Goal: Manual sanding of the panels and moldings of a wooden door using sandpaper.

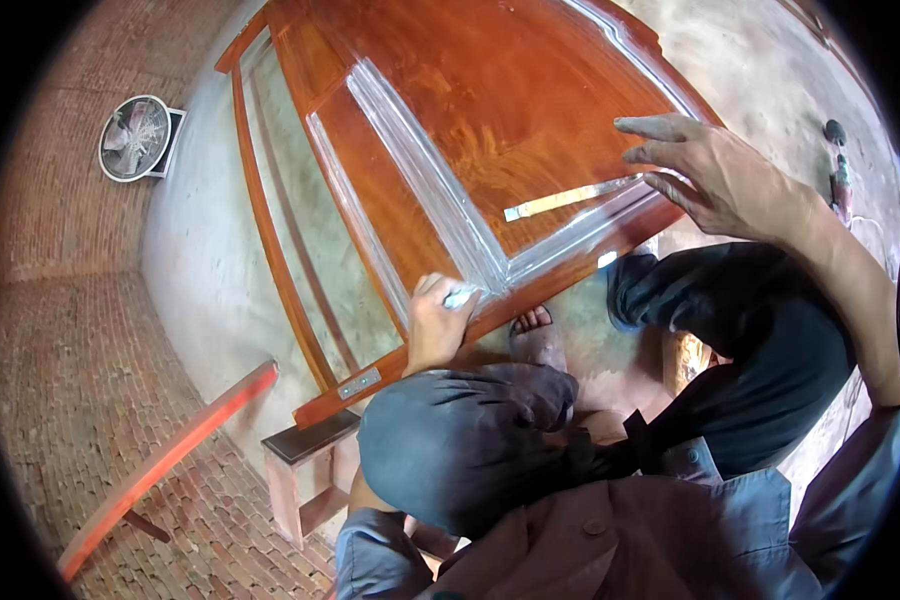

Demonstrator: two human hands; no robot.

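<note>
Before me lies a large reddish-brown wooden frame-and-panel piece. Its grooved mouldings carry whitish streaks. My left hand is closed around a crumpled pale-blue wad, pressed near the corner where two mouldings meet; the wad's material is unclear. Over the piece's right edge, my right hand is held with its fingers apart and nothing visible in its grasp. A flat tool with a yellowish middle and silvery ends lies on the panel, its far end reaching close to my right thumb.
A dark-topped wooden stool stands under the near left corner, by a metal plate. An orange-red wooden bar slants at left. A fan stands by the brick floor. At right lies a corded power tool. My bare foot is beneath the near edge.
</note>
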